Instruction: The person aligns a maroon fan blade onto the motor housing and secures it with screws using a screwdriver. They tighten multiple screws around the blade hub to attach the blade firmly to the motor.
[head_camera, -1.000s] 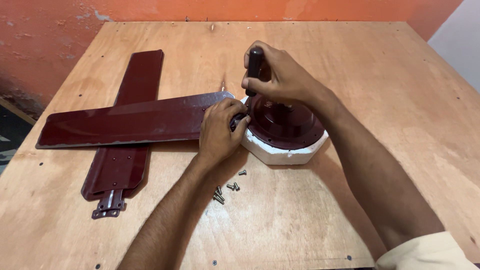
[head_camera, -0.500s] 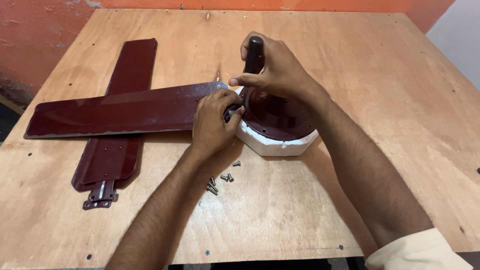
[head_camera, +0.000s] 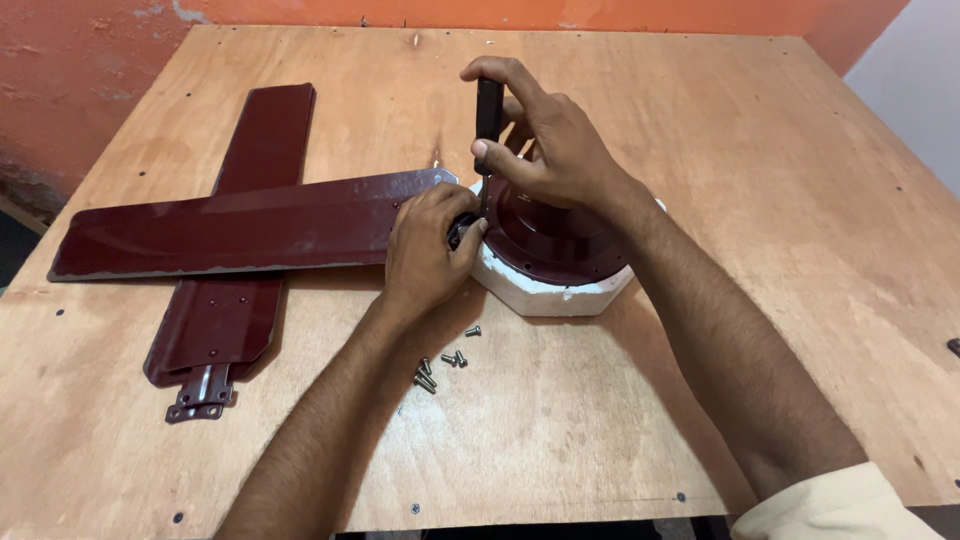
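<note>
My right hand (head_camera: 550, 140) grips a black-handled screwdriver (head_camera: 488, 115) held upright, its tip down at the edge of a dark maroon fan motor (head_camera: 555, 240). The motor rests on a white foam block (head_camera: 545, 295). My left hand (head_camera: 425, 245) presses down on the inner end of a maroon fan blade (head_camera: 240, 225) where it meets the motor. What my left fingers pinch is hidden. A second maroon blade (head_camera: 235, 290) lies underneath, crossing the first, with its metal bracket (head_camera: 205, 395) toward me.
Several loose screws (head_camera: 440, 365) lie on the plywood table (head_camera: 700, 100) just in front of the foam block. An orange wall (head_camera: 60, 60) runs along the far and left sides. The table's front edge is close to my body.
The view has shifted slightly. My right hand has turned a little on the screwdriver handle; both hands stay at the joint between blade and motor.
</note>
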